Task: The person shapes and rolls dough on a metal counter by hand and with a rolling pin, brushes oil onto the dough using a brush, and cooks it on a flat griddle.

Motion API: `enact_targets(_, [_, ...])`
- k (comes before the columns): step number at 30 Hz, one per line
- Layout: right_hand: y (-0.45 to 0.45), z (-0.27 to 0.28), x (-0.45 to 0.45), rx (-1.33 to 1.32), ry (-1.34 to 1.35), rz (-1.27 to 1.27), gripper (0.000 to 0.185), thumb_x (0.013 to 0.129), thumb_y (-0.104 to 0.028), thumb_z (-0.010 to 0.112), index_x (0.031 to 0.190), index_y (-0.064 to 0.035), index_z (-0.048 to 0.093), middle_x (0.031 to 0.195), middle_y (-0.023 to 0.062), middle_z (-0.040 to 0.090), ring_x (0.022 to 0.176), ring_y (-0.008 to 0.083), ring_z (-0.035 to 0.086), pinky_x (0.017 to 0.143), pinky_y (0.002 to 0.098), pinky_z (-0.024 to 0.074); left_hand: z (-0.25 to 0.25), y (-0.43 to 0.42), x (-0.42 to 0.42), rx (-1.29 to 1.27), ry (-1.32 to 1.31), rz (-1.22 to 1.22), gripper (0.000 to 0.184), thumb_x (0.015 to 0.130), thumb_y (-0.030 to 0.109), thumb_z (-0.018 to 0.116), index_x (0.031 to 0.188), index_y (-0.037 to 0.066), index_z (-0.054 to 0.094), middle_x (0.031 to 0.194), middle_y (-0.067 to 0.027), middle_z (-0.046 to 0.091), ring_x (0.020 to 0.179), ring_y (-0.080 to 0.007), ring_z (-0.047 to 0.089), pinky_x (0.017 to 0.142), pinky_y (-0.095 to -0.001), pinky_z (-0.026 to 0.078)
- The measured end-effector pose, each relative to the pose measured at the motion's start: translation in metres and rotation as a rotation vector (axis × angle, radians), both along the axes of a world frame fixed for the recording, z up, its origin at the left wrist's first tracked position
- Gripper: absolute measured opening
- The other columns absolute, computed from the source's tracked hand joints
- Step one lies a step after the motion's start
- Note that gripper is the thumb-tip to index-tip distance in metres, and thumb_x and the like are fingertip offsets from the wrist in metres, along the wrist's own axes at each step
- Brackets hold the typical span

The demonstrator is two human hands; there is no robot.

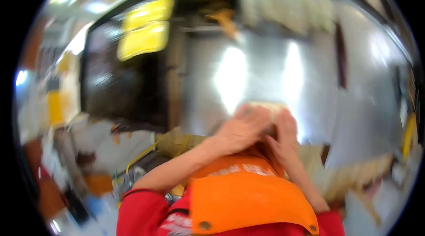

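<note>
At the near edge of the metal worktop (261, 59), your left hand (245, 127) and right hand (284, 135) cover a pale, dough-like piece (265, 105); blur hides whether they grip it. Left of the worktop, two yellow sheets (145, 41) lie on a black griddle (128, 90).

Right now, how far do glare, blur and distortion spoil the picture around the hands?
Head view: blur smears the left hand, right hand and pale item by them, so its outline is unclear; head view: two white glare streaks wash out parts of the metal surface; head view: wide-lens bending, black corners.
</note>
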State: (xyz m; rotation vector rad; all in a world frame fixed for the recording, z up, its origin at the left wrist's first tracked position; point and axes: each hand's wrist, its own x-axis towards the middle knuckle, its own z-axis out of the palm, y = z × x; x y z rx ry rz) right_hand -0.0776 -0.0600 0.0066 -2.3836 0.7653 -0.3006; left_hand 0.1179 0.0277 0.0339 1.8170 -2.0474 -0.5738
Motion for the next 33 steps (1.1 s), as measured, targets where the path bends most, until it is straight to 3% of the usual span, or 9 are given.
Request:
enact_targets(2, [-0.002,0.017,-0.008,0.237,-0.118,-0.069,0.066,0.082,-0.007,0.065,0.142,-0.0014,0.039,0.151,0.0194,0.032,0.14,0.0372,0.03,0.114,0.0446,0.0252,0.0,-0.001,-0.003,-0.284,0.021,0.045,0.044,0.085,0.02,0.057,0.126,0.007,0.052,0.13,-0.0094,0.054,0.124,-0.0252,0.051,0.109,-0.0451,0.034])
enact_targets(4, [-0.006,0.012,-0.01,0.271,-0.261,-0.134,0.055,0.089,-0.008,0.057,0.141,-0.0008,0.04,0.151,0.0183,0.032,0.14,0.0356,0.03,0.114,0.0436,0.0246,0.007,-0.016,-0.018,-0.343,-0.011,0.075,0.046,0.084,0.015,0.056,0.128,0.002,0.05,0.134,-0.0142,0.049,0.131,-0.0281,0.042,0.11,-0.0439,0.032])
enact_targets(9, [-0.067,0.012,-0.022,0.117,-0.226,-0.165,0.049,0.1,-0.025,0.048,0.141,0.0001,0.04,0.152,0.0205,0.03,0.141,0.0349,0.029,0.115,0.0433,0.0228,-0.039,-0.015,-0.057,-0.195,-0.203,0.122,0.077,0.084,0.036,0.057,0.143,-0.006,0.033,0.156,-0.0194,0.022,0.146,-0.0314,0.016,0.119,-0.043,0.012])
enact_targets(15, [-0.192,-0.007,-0.046,-0.334,-0.205,-0.213,0.058,0.1,-0.037,0.048,0.143,0.0004,0.038,0.15,0.024,0.031,0.138,0.0381,0.032,0.113,0.046,0.0269,-0.04,-0.011,-0.06,-0.207,-0.182,0.162,0.074,0.086,0.035,0.054,0.143,-0.006,0.033,0.156,-0.02,0.021,0.147,-0.0325,0.014,0.12,-0.0444,0.01])
enact_targets(18, [-0.265,-0.055,-0.079,-0.455,0.0,-0.394,0.059,0.099,-0.037,0.051,0.142,0.0006,0.038,0.148,0.0237,0.035,0.136,0.0404,0.034,0.112,0.0439,0.028,-0.042,-0.012,-0.061,-0.22,-0.135,0.156,0.076,0.084,0.033,0.057,0.143,-0.007,0.032,0.155,-0.0214,0.021,0.146,-0.0334,0.014,0.119,-0.045,0.01])
enact_targets(23, [-0.296,-0.067,-0.101,-0.375,0.098,-0.269,0.061,0.094,-0.029,0.06,0.143,-0.001,0.037,0.144,0.0233,0.041,0.131,0.0393,0.04,0.108,0.0438,0.032,-0.057,-0.031,-0.063,-0.457,-0.423,0.243,0.074,0.088,0.034,0.058,0.144,-0.007,0.03,0.154,-0.0228,0.022,0.146,-0.0333,0.015,0.119,-0.0454,0.01])
enact_targets(26, [-0.29,-0.052,-0.101,-0.287,0.054,-0.312,0.058,0.093,-0.022,0.061,0.144,-0.0036,0.038,0.137,0.022,0.048,0.123,0.0363,0.048,0.103,0.0428,0.0369,-0.015,-0.042,-0.086,-0.113,-0.185,0.317,0.077,0.089,0.038,0.057,0.144,-0.007,0.029,0.155,-0.0223,0.021,0.146,-0.0329,0.016,0.119,-0.045,0.01])
enact_targets(30, [-0.277,-0.02,-0.083,-0.09,0.033,-0.394,0.056,0.094,-0.018,0.059,0.145,-0.0064,0.038,0.125,0.0205,0.055,0.112,0.0342,0.054,0.095,0.0408,0.0425,-0.029,-0.041,-0.098,-0.078,-0.268,0.342,0.081,0.088,0.043,0.056,0.145,-0.007,0.028,0.155,-0.0221,0.02,0.146,-0.0328,0.015,0.119,-0.0441,0.009])
enact_targets(33, [-0.303,-0.05,-0.092,-0.273,-0.054,-0.312,0.052,0.095,-0.017,0.056,0.144,-0.008,0.04,0.111,0.0166,0.061,0.095,0.03,0.059,0.082,0.0382,0.0481,-0.032,-0.042,-0.095,-0.087,-0.304,0.331,0.08,0.088,0.044,0.053,0.145,-0.007,0.028,0.155,-0.0224,0.019,0.146,-0.0329,0.013,0.119,-0.0437,0.006])
